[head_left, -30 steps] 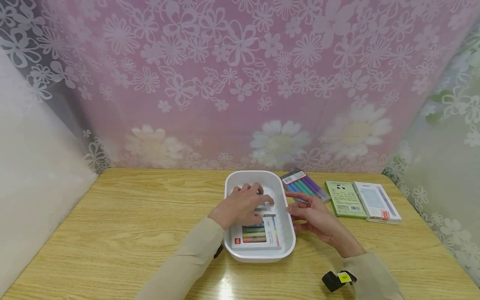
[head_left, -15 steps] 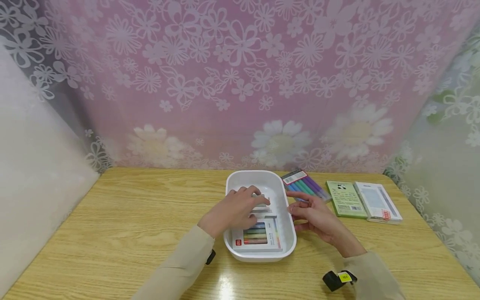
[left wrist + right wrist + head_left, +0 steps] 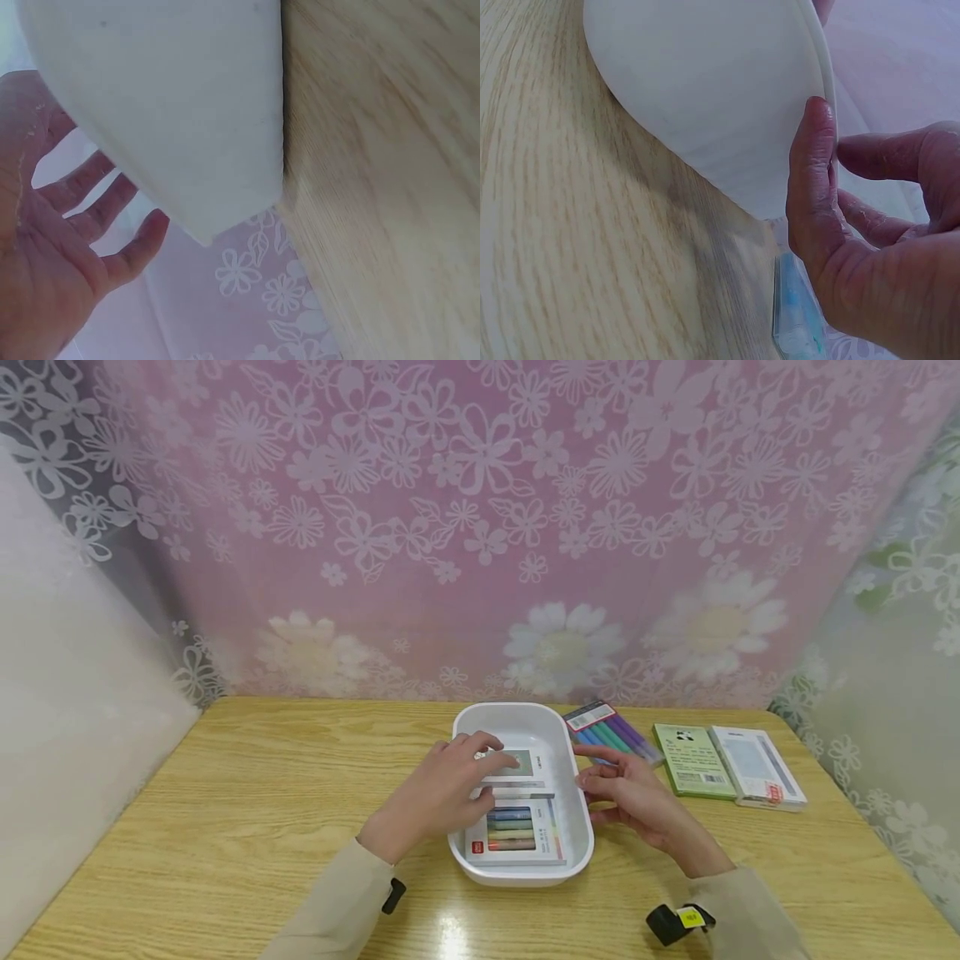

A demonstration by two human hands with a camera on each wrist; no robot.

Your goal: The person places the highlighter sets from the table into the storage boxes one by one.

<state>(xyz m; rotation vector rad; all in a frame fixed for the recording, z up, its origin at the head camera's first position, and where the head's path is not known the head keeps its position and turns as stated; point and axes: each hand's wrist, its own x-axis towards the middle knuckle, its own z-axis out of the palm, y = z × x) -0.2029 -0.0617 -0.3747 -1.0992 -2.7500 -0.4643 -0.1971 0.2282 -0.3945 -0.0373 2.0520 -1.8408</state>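
Observation:
A white plastic basket (image 3: 567,843) stands at the middle of the table. Inside, at its near end, lies a white box of colored sticks (image 3: 512,839) with a window. Beyond it is a small flat box with a green picture (image 3: 522,763), partly covered by fingers. My left hand (image 3: 438,793) hovers over the basket's left rim, fingers spread and relaxed, apparently holding nothing. In the left wrist view its fingers sit above the basket's wall. My right hand (image 3: 637,802) rests its spread fingertips against the basket's right rim and outer wall, also seen in the right wrist view.
A clear pack of blue, green and purple pens (image 3: 611,731) lies behind my right hand. Farther right are a green box with a panda (image 3: 693,760) and a white box (image 3: 756,767), side by side. A floral curtain (image 3: 480,568) hangs behind the table (image 3: 262,810).
My left hand has drawn back to the left and slightly toward me, uncovering the small green-pictured box and more of the colored-stick box. My right hand stays at the basket's rim.

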